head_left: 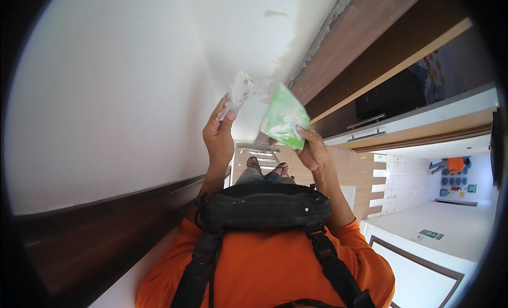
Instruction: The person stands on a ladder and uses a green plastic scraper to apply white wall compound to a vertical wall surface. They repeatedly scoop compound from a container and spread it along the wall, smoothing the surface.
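Note:
My left hand [218,130] is raised beside the white wall [132,85], its fingers closed round a small flat piece smeared with white paste [239,93]. The paste hides what kind of tool it is. In my right hand [316,151] is a green plastic putty spreader [286,117], pinched at its lower right corner between thumb and fingers. White putty coats part of its face, and it looks slightly blurred. The two pieces are apart, side by side. Ahead of them, a rough grey-white putty patch [283,59] runs along the wall by the brown wooden trim [354,38].
Below, my sandalled feet [254,163] stand over ladder-like rungs [262,153]. A dark brown wooden rail [106,228] crosses the wall at left. To the right are a ledge with a metal handle [365,129] and a white door [418,276]. Far off is another person in orange [455,165].

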{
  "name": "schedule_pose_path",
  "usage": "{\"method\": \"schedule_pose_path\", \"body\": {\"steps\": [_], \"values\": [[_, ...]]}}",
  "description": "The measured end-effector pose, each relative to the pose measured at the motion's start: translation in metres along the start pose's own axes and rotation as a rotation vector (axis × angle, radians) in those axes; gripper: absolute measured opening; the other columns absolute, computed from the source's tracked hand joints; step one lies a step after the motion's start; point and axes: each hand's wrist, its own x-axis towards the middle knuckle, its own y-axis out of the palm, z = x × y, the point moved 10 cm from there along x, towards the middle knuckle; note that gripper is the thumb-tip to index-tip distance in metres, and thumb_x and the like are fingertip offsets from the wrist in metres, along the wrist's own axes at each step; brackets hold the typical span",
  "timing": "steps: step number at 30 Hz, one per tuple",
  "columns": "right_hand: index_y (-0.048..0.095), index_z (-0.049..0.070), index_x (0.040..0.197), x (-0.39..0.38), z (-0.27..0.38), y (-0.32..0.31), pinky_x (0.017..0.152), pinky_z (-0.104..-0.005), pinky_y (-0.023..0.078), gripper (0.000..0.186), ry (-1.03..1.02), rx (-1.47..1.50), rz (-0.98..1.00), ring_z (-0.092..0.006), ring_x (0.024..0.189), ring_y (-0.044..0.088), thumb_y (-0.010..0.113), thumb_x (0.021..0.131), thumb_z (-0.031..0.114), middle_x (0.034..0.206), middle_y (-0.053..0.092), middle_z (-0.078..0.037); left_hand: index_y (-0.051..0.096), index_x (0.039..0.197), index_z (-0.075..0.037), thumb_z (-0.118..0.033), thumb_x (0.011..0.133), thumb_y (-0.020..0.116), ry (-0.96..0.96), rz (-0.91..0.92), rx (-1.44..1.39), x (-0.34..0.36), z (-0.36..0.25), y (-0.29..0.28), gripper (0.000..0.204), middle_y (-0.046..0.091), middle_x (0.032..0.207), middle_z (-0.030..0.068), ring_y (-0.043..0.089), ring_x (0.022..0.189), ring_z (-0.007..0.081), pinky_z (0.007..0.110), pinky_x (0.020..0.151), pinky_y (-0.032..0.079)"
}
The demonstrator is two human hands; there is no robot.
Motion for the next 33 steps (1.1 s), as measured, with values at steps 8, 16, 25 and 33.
{"method": "schedule_pose_path", "body": {"steps": [8,16,25,33], "values": [[0.049,-0.006,0.133,-0.003,-0.017,0.051,0.106,-0.0392,0.048,0.048,0.124,0.033,0.072,-0.0269,0.117,0.062,0.066,0.091,0.008,0.126,0.062,-0.017,0.064,0.129,-0.001,0.005,0.094,0.057,0.161,0.207,0.26,-0.006,-0.012,0.014,0.036,0.068,0.126,0.0141,0.064,0.114,0.0192,0.031,0.101,0.047],[0.055,-0.003,0.129,-0.036,0.058,0.101,0.098,-0.0343,0.05,0.04,-0.178,-0.103,0.128,-0.0191,0.11,0.064,0.066,0.091,0.005,0.12,0.066,-0.012,0.064,0.126,0.001,0.005,0.097,0.049,0.117,0.289,0.391,-0.01,0.017,0.003,0.033,0.067,0.126,0.0166,0.065,0.114,0.0248,0.033,0.1,0.049],[0.072,0.003,0.106,-0.076,0.129,0.096,0.082,-0.0328,0.054,0.03,-1.263,-1.255,-0.063,-0.0256,0.091,0.068,0.07,0.078,-0.009,0.1,0.072,-0.011,0.046,0.137,0.006,-0.009,0.101,0.051,-0.527,0.22,-0.546,-0.006,0.008,0.023,0.039,0.063,0.127,0.0142,0.066,0.109,0.0222,0.038,0.094,0.055],[0.069,0.008,0.118,-0.029,0.032,-0.021,0.087,-0.0398,0.053,0.043,-0.936,-1.677,-0.148,-0.0314,0.1,0.064,0.07,0.075,0.001,0.106,0.069,-0.01,0.051,0.132,0.003,-0.008,0.1,0.052,-0.413,0.142,-0.543,-0.001,-0.011,0.017,0.034,0.063,0.125,0.014,0.065,0.111,0.0237,0.039,0.093,0.054]]}}
